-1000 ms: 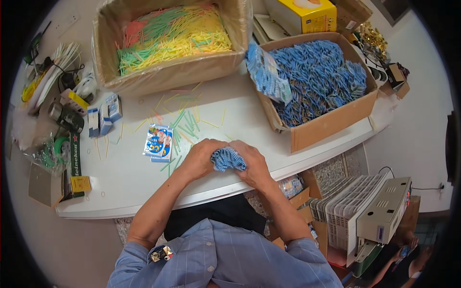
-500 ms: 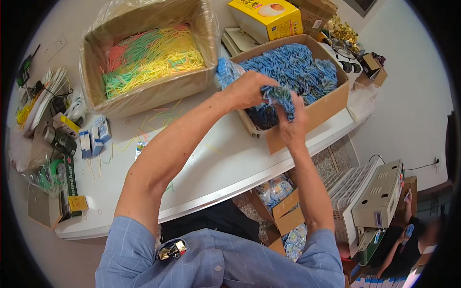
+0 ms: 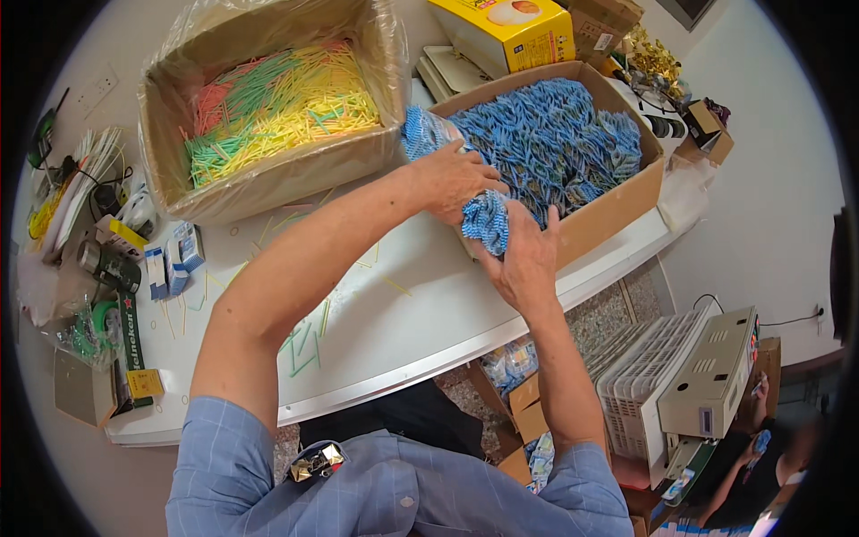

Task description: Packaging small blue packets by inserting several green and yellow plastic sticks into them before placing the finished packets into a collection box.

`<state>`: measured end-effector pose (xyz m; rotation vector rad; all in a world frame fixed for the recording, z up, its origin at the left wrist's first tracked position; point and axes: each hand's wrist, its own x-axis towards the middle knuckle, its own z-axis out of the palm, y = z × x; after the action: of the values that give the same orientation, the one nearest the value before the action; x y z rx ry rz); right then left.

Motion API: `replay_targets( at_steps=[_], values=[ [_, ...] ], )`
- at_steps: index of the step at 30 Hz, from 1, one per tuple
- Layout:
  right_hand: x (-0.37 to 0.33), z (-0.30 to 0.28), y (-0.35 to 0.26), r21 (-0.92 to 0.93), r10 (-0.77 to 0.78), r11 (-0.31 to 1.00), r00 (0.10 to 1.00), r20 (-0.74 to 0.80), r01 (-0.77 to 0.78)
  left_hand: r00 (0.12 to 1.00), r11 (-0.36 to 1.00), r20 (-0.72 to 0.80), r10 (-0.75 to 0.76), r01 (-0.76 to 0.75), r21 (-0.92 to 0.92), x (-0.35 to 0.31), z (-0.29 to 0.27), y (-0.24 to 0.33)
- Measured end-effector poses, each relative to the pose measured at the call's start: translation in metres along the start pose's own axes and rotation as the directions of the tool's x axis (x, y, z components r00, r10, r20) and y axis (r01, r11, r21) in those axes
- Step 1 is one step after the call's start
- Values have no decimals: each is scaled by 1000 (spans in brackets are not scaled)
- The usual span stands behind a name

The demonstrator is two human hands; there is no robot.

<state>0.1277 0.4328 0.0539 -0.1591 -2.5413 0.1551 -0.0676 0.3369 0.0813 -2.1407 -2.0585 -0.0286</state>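
Both hands are gripping a bundle of blue packets (image 3: 486,219): left hand (image 3: 452,182) fingers are curling over its top, right hand (image 3: 523,259) fingers are cupping it underneath, beside the cardboard box of blue packets (image 3: 617,210) on the white tabletop (image 3: 403,313).

At 1 o'clock the left hand (image 3: 452,183) covers part of the blue packet bundle (image 3: 488,219), and the right hand (image 3: 523,259) hides its underside, so the count of packets can't be told. Under the 2 forearms, stretches of the white table (image 3: 420,304) are hidden. At 5 o'clock a second person (image 3: 761,456) is dark, blurred and cut off by the rim.
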Motion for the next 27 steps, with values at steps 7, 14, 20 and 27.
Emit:
replay_targets(
  at_steps=[7,14,20,27],
  values=[
    [13,-12,3,25,-16,1000,980,201,11,966,985,251,-64,102,-138,-6,-31,-10],
    [12,-8,4,36,-107,994,961,256,101,997,995,-48,-53,49,-88,-53,-34,21],
    [19,-19,10,-47,-155,983,934,323,179,970,998,-235,-63,54,-42,-47,-5,34],
    [6,-19,11,-156,-87,976,926,369,154,995,977,-92,47,-65,-201,-31,-21,21]
  ],
)
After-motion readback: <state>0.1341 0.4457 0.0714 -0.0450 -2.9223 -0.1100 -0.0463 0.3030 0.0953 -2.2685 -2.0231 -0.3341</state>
